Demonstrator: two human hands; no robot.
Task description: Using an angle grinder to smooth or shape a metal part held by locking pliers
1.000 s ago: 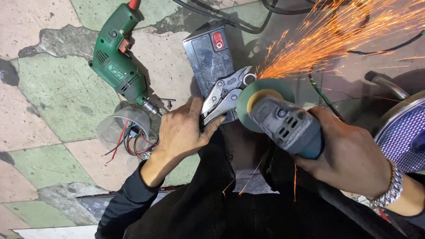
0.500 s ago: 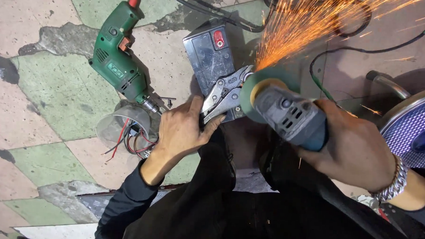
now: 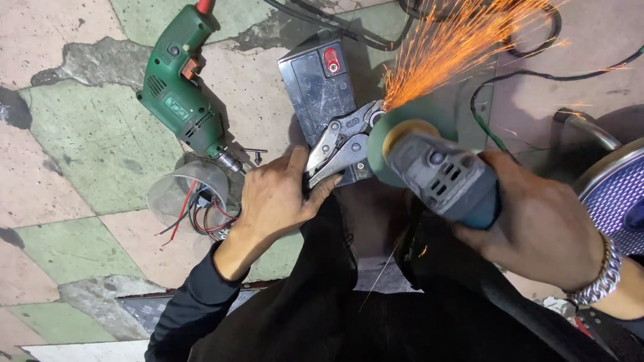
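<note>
left hand [image 3: 278,197] clamps pliers [image 3: 345,142], right hand [image 3: 541,228] grips grinder [image 3: 436,174]

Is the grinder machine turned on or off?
On. Orange sparks spray from the disc of the angle grinder held in the right hand.

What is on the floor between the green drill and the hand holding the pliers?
A clear plastic cup of red and black wires, seen in the head view.
</note>
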